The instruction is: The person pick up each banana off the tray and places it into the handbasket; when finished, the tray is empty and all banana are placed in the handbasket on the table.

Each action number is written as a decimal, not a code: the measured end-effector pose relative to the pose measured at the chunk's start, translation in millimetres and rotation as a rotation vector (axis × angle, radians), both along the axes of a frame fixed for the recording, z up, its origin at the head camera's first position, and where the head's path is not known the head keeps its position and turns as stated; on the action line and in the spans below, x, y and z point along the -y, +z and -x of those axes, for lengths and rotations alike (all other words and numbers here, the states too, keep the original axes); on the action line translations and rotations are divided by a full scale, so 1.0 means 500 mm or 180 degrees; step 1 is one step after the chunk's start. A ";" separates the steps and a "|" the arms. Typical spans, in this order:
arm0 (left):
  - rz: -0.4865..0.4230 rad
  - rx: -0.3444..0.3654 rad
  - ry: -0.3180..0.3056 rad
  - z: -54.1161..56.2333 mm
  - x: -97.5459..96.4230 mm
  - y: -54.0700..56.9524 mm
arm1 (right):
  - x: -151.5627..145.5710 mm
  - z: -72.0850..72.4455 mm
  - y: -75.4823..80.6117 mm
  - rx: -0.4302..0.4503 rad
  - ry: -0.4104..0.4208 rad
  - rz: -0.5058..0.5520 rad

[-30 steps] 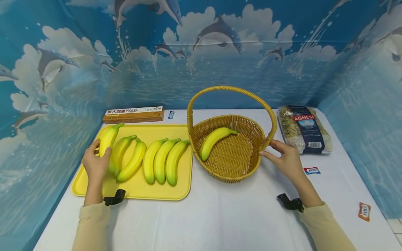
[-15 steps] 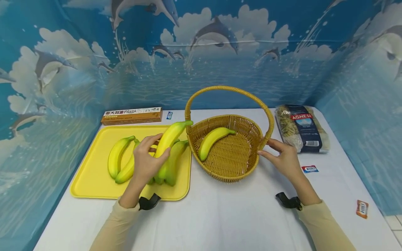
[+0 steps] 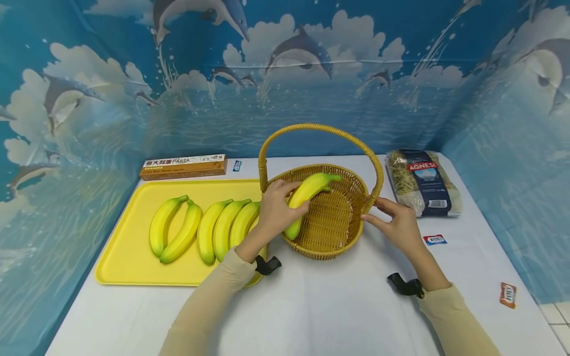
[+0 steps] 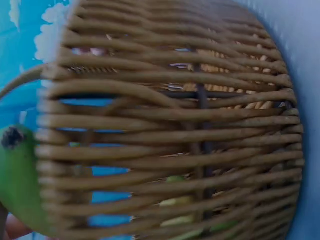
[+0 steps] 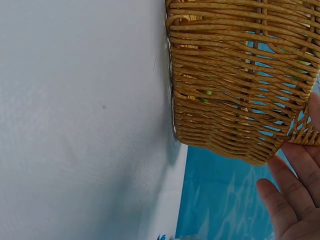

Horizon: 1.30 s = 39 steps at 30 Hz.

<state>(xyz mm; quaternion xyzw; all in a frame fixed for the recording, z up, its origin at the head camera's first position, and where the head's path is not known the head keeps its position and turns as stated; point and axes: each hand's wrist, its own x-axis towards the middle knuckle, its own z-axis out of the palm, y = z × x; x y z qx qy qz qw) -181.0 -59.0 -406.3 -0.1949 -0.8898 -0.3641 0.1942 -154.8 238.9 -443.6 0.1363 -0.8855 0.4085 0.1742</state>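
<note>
My left hand (image 3: 278,207) grips a yellow banana (image 3: 308,194) with greenish ends, holding it over the left side of the wicker basket (image 3: 327,235). Under it, a second banana in the basket is mostly hidden, only its stem tip showing. In the left wrist view, the held banana's green end (image 4: 20,185) sits beside the basket's woven wall (image 4: 170,135). My right hand (image 3: 399,225) pinches the basket's right rim near the handle base. The right wrist view has its fingers (image 5: 290,187) at the wicker edge. A yellow tray (image 3: 120,262) bears several bananas (image 3: 180,235).
Behind the tray lies a pasta box (image 3: 182,167), with a small blue packet (image 3: 237,165) beside it. A bag of pasta (image 3: 423,183) is at the back right. Red (image 3: 434,240) and orange packets (image 3: 507,295) lie on the right. The basket's tall handle (image 3: 318,127) arches overhead.
My left hand has carried the banana from the tray's left side, rightward over the other bananas, to the basket. My right hand has stayed on the basket rim.
</note>
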 end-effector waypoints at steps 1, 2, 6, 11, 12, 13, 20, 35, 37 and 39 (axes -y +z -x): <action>0.0071 0.0026 0.0024 0.008 -0.006 -0.003 | 0.000 0.000 0.000 0.0004 -0.0001 0.0001; 0.0129 0.0067 0.0038 0.015 -0.011 -0.007 | -0.001 0.000 0.000 0.0006 -0.0004 0.0003; 0.0250 0.0303 0.0021 0.040 -0.026 -0.020 | -0.001 0.000 -0.001 0.0015 -0.0012 0.0009; 0.0429 0.0612 -0.0054 0.057 -0.040 -0.038 | 0.000 0.000 -0.001 0.0017 -0.0019 0.0021; 0.0471 0.0667 -0.0059 0.058 -0.042 -0.041 | 0.001 0.000 -0.001 0.0024 -0.0018 0.0019; 0.0517 0.0716 -0.0057 0.059 -0.044 -0.043 | 0.001 0.000 -0.002 0.0031 -0.0017 0.0017; 0.0710 0.0891 0.0009 0.060 -0.051 -0.049 | 0.002 -0.001 0.000 -0.0013 -0.0033 -0.0007; 0.1034 0.0825 0.0286 0.050 -0.053 -0.051 | 0.003 -0.002 0.002 -0.0069 -0.0034 -0.0022; 0.1063 0.0819 0.0298 0.049 -0.053 -0.052 | 0.003 -0.002 0.002 -0.0074 -0.0041 -0.0027; 0.1101 0.0829 0.0313 0.050 -0.054 -0.053 | 0.003 -0.002 0.003 -0.0087 -0.0045 -0.0037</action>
